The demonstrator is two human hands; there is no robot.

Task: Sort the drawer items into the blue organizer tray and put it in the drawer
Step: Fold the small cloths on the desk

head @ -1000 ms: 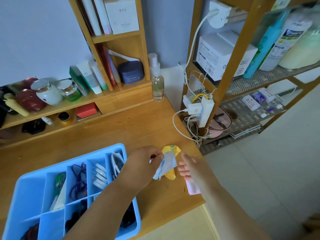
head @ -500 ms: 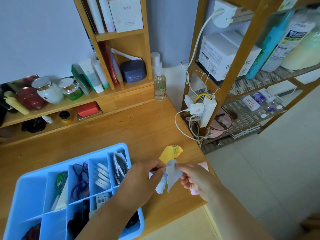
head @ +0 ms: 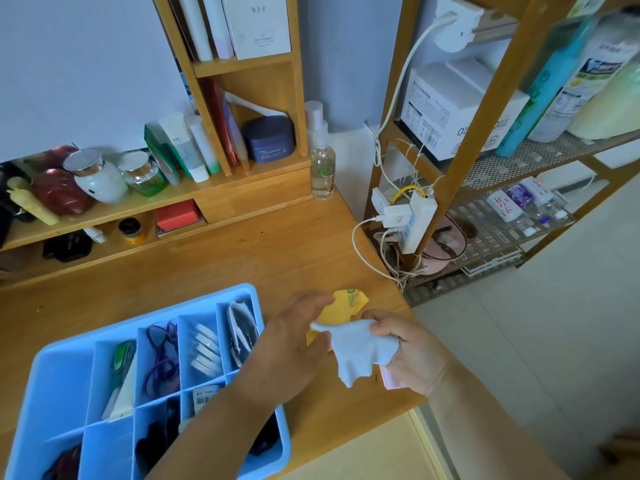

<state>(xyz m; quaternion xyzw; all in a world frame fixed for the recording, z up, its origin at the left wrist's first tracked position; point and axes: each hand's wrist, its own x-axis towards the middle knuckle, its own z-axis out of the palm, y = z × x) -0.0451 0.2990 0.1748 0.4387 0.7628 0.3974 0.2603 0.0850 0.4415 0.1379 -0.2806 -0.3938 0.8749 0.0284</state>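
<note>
Pale blue cloth (head: 360, 348) held right of the blue organizer tray (head: 62, 355).
Cloth hangs crumpled; right hand (head: 412, 355) pinches its upper edge, left hand (head: 294, 344) beside it, fingers relaxed.

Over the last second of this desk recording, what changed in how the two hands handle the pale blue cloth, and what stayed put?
The pale blue cloth passed from the left hand to the right hand, which now pinches it alone. The left hand has let go and opened, fingers over the yellow packet. The packet and the blue organizer tray stayed in place on the desk.
</note>
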